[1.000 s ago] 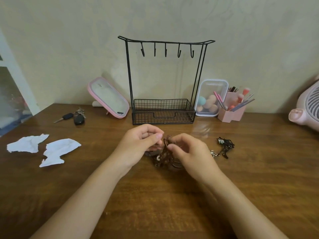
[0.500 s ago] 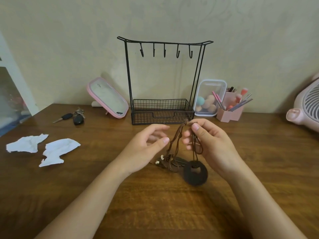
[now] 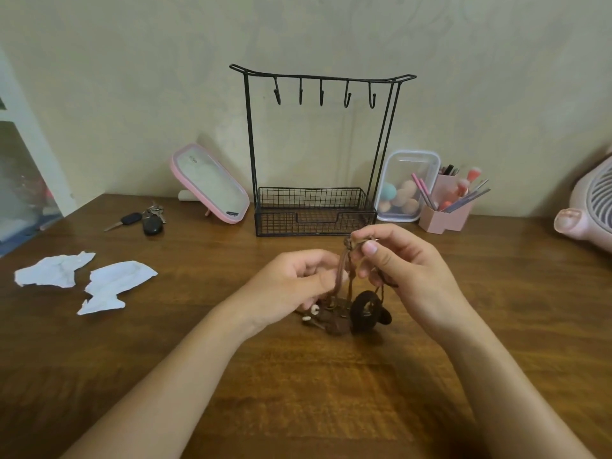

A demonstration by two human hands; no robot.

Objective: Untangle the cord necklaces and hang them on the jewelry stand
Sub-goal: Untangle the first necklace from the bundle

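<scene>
Since half a second ago, the left grip [image 3: 291, 286] has been brought in against the hanging cords, and the dark ring pendant [image 3: 364, 309] has been swung from face-on to nearly edge-on. The right grip [image 3: 407, 270] has been kept raised.

The tangled cord necklaces [image 3: 344, 279] are held above the table [image 3: 298, 392], just in front of the jewelry stand [image 3: 249, 144]. Their knotted top is pinched between the thumb and forefinger of the right grip, and a further loop is caught under its lower fingers. From that pinch the brown strands are drawn down to a heap of beads and a brown pendant [image 3: 334, 324] lying on the table, with the ring pendant stood beside them. The strands are touched by the thumb tip of the left grip, whose fingers are curled; whether they are actually pinched there cannot be told.

A pink mirror [image 3: 212, 183] and keys [image 3: 149, 220] are seen left of the stand, torn paper [image 3: 116, 283] nearer left, and a clear box [image 3: 407, 187], a pink brush holder [image 3: 447, 220] and a pink fan [image 3: 589, 210] to the right.
</scene>
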